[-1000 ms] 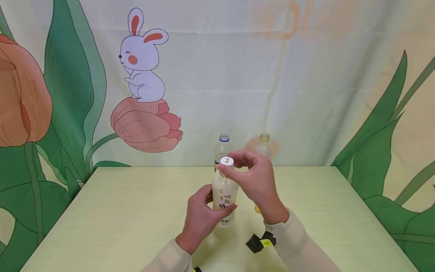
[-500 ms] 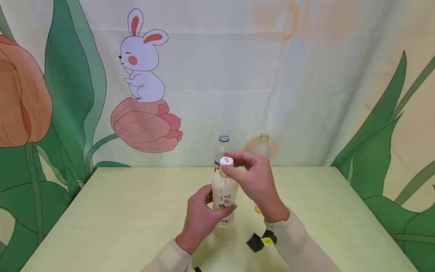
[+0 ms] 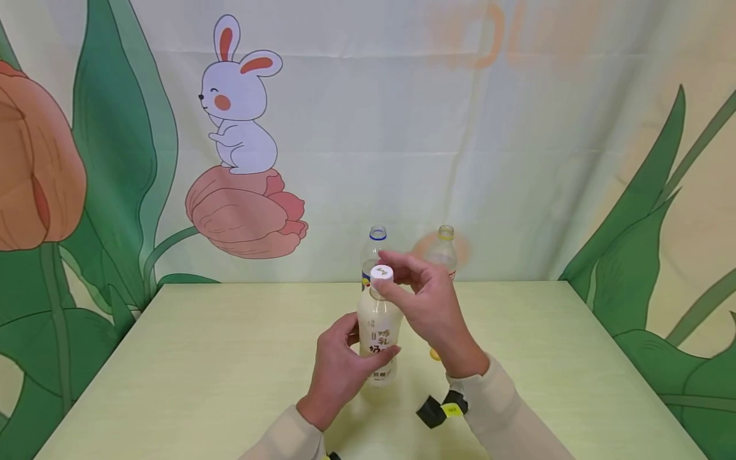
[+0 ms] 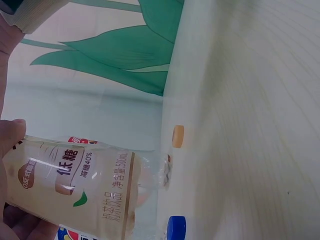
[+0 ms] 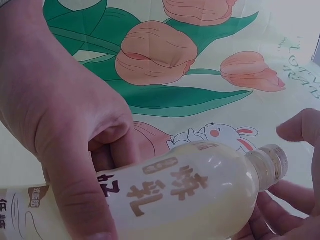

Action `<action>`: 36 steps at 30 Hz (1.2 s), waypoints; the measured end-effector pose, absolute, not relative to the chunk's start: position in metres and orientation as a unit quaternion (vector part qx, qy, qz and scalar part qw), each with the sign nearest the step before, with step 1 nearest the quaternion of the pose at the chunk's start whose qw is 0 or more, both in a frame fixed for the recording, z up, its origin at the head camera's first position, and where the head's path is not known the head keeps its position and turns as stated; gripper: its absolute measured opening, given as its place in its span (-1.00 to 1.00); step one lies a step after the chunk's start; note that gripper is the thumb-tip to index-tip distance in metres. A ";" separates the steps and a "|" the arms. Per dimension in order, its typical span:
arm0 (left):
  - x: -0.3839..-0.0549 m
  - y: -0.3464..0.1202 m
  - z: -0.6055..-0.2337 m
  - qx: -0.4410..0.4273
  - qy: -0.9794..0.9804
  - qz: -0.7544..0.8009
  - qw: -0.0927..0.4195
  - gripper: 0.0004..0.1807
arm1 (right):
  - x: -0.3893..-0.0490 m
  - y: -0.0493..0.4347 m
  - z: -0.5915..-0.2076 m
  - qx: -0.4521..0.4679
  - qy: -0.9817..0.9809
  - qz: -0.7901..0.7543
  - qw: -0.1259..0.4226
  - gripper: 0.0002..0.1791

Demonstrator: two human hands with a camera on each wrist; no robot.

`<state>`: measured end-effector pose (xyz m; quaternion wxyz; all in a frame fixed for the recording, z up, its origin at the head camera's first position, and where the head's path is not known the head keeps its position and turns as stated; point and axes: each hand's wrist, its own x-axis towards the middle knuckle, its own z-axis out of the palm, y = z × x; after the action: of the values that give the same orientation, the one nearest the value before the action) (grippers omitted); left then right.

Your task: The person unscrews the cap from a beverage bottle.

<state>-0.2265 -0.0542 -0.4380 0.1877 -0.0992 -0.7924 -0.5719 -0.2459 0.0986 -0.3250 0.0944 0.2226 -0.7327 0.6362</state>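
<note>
An upright bottle of milk-tea drink (image 3: 379, 319), pale cream with Chinese lettering, stands mid-table in the head view. My left hand (image 3: 339, 367) grips its lower body, thumb across the front. A white cap (image 3: 382, 273) sits on its neck. Around that cap curves my right hand (image 3: 428, 300), thumb on the near side and index finger raised on the far side. The right wrist view shows a gap between thumb (image 5: 302, 127) and cap, with other fingers (image 5: 287, 205) below the neck. Whether those fingers touch it, I cannot tell.
Behind stand two capless clear bottles, one with a blue neck ring (image 3: 377, 237), another with a yellow ring (image 3: 445, 235). An orange-yellow cap (image 4: 178, 136) and a blue cap (image 4: 176, 227) lie on the table (image 3: 230, 358). A printed curtain (image 3: 368, 128) hangs behind.
My right thumb has shifted slightly along the white cap, and the index finger has lifted away from its far side. The left hand and bottle have stayed put.
</note>
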 end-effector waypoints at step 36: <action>-0.234 -0.067 -0.441 -0.090 -0.795 -0.564 0.205 -0.42 | -0.247 0.096 -0.320 0.200 -0.731 0.635 0.150 -0.73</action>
<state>-0.2340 -0.0675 -0.4412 0.2054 -0.0898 -0.7948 -0.5640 -0.2474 0.0959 -0.3202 0.1502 0.2003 -0.7310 0.6348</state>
